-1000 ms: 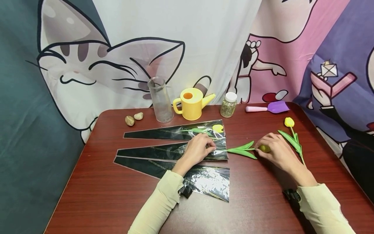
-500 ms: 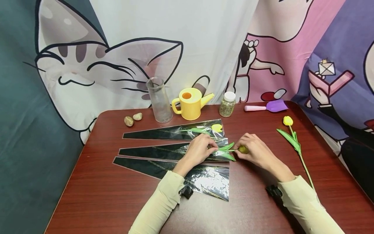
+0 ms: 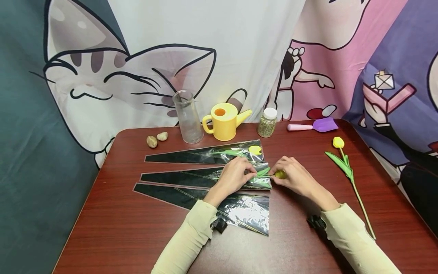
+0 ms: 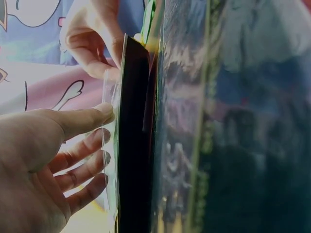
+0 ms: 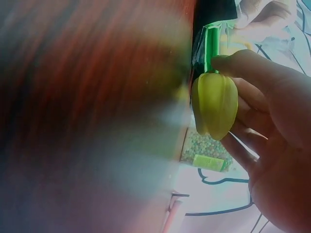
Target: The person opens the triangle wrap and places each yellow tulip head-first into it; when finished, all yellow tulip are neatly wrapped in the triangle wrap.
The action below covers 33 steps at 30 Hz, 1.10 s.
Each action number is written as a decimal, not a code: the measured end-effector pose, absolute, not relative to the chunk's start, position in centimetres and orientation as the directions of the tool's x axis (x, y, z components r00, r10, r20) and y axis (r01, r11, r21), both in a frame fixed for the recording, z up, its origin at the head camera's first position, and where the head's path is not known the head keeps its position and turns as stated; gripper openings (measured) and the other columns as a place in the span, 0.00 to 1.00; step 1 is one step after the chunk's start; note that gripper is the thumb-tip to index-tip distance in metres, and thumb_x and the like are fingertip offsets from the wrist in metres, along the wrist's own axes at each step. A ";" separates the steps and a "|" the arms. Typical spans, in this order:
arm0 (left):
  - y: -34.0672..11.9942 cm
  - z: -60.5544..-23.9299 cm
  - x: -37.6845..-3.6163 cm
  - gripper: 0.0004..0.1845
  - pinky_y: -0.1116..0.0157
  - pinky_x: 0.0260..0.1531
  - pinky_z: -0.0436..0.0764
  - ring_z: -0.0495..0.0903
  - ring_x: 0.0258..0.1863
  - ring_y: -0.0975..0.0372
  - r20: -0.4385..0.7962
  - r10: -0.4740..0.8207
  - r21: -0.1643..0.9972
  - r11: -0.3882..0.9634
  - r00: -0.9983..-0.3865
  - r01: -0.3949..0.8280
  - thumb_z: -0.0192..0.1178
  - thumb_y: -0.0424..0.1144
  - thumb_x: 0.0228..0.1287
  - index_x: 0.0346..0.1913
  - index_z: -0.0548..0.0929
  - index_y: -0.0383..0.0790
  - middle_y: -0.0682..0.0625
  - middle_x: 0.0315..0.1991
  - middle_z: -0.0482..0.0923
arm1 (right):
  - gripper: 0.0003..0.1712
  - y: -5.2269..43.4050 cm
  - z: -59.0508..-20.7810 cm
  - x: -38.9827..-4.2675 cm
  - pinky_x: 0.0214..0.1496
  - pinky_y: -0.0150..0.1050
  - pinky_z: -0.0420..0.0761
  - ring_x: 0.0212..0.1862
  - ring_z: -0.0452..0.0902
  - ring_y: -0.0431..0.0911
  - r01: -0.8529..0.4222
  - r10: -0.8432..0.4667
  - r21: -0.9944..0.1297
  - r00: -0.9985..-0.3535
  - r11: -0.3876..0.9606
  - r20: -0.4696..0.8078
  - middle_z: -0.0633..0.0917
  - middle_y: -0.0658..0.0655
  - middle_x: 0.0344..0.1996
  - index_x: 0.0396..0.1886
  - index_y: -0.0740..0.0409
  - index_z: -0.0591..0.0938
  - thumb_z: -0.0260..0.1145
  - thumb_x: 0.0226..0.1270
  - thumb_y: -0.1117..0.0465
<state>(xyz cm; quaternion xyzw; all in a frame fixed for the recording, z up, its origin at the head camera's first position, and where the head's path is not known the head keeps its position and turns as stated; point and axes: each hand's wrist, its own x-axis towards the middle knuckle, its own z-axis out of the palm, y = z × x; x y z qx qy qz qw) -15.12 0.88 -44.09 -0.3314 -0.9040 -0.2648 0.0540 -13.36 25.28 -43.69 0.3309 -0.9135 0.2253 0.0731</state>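
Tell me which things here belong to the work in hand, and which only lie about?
In use: tulip in right hand; middle sleeve held by left hand.
Lying about: vase, watering can, jar, scoop, stones, second tulip.

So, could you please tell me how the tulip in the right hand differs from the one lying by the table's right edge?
The held tulip is gripped by its bud and partly inside a sleeve; the loose tulip lies bare, untouched. The held bud looks greener; the loose bud is brighter yellow. Both have green leaves.
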 end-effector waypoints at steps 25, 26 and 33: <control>0.8 -44.0 -15.1 0.03 0.69 0.35 0.72 0.73 0.35 0.66 0.276 0.586 0.444 0.626 -0.762 0.641 0.70 0.46 0.60 0.34 0.91 0.54 0.60 0.33 0.77 | 0.08 25.4 -44.4 -13.5 0.46 0.46 0.69 0.42 0.74 0.42 -0.555 -0.514 -0.504 -0.825 0.661 0.234 0.85 0.42 0.32 0.33 0.49 0.88 0.75 0.55 0.66; 0.8 -44.0 -15.2 0.03 0.69 0.35 0.72 0.73 0.35 0.66 0.275 0.585 0.444 0.627 -0.763 0.640 0.70 0.46 0.60 0.34 0.91 0.54 0.60 0.33 0.77 | 0.08 25.5 -44.3 -13.4 0.46 0.46 0.69 0.42 0.74 0.42 -0.552 -0.514 -0.509 -0.826 0.660 0.230 0.85 0.42 0.33 0.34 0.49 0.88 0.75 0.55 0.65; 0.7 -44.1 -15.1 0.03 0.69 0.35 0.73 0.74 0.36 0.66 0.274 0.584 0.444 0.628 -0.764 0.639 0.70 0.46 0.60 0.34 0.91 0.54 0.60 0.33 0.77 | 0.15 27.2 -43.1 -12.7 0.46 0.44 0.73 0.46 0.74 0.43 -0.486 -0.460 -0.555 -0.865 0.675 0.198 0.85 0.44 0.40 0.44 0.51 0.86 0.76 0.56 0.61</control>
